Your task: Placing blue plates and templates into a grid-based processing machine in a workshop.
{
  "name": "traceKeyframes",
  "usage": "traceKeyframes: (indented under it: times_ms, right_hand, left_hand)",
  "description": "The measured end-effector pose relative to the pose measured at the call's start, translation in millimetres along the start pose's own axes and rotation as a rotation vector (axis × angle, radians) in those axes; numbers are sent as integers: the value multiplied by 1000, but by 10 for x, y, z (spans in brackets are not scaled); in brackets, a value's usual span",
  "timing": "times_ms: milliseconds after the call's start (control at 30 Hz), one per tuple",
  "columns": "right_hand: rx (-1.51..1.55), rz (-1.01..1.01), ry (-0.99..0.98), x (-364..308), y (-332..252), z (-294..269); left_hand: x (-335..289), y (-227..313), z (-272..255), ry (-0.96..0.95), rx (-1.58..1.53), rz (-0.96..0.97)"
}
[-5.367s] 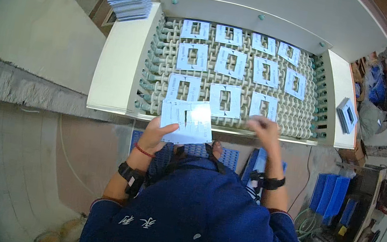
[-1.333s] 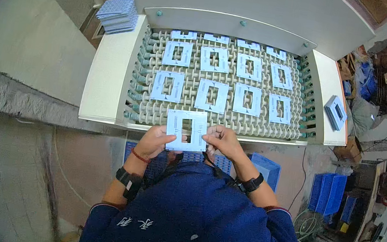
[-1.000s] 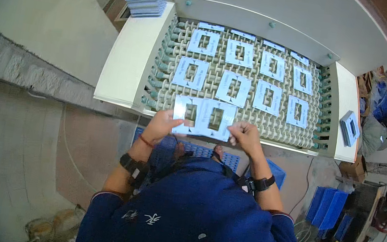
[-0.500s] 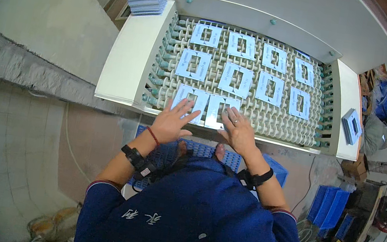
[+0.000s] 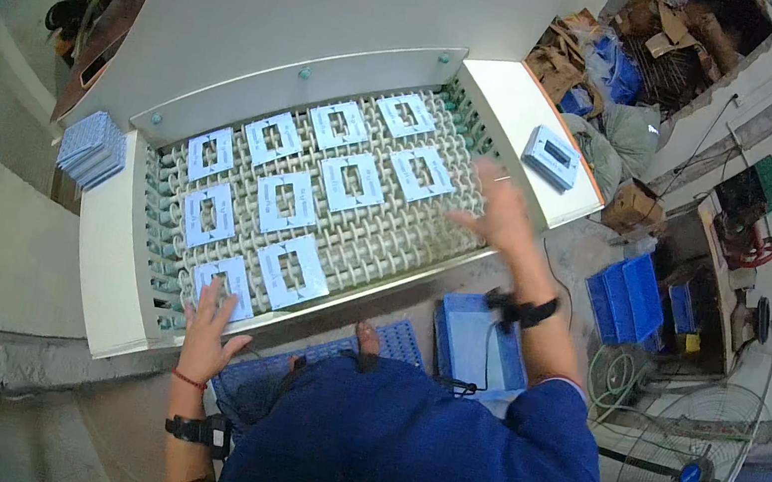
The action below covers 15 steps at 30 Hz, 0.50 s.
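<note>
Flat light-blue panels, each with a rectangular cut-out, lie in rows on a bed of pale rollers (image 5: 407, 234). My left hand (image 5: 206, 342) is open with fingers spread, its fingertips over the near-left panel (image 5: 233, 280). Beside that one lies another front-row panel (image 5: 313, 265). My right hand (image 5: 506, 218) is over the right end of the rollers, blurred by motion, its thumb apart from its fingers and nothing visible in it. Beyond it, on the right white ledge (image 5: 497, 82), sits a small stack of the same panels (image 5: 563, 175).
A pile of light-blue plastic racks (image 5: 91, 156) stands on the left ledge. Blue crates (image 5: 627, 301) and a large fan (image 5: 694, 477) stand to the right. A blue bin (image 5: 463, 326) and a blue slatted mat (image 5: 403, 341) are on the floor by my feet.
The view has swung toward the right. My right hand has left the front-row panel and moved right, toward the ledge with the stack. My left hand stays by the near-left panel.
</note>
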State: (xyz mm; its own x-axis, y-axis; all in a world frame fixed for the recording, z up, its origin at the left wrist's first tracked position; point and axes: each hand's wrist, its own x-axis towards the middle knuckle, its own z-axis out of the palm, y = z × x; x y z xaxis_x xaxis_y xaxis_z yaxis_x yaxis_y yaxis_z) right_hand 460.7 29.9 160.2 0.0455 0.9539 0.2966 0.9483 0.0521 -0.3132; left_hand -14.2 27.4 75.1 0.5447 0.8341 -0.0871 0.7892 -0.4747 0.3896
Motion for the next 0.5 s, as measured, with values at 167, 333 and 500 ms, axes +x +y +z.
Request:
traceKeyframes:
  times_ms: [167, 333, 500]
  right_hand:
    - [-382, 196, 57, 118, 1523, -965]
    - [-267, 266, -356, 406, 2285, -851]
    - [-130, 371, -455, 502, 2345, -833]
  left_hand:
    - [49, 105, -142, 92, -86, -10]
    - [43, 352, -178, 132, -138, -8]
    - [-38, 521, -230, 131, -223, -49]
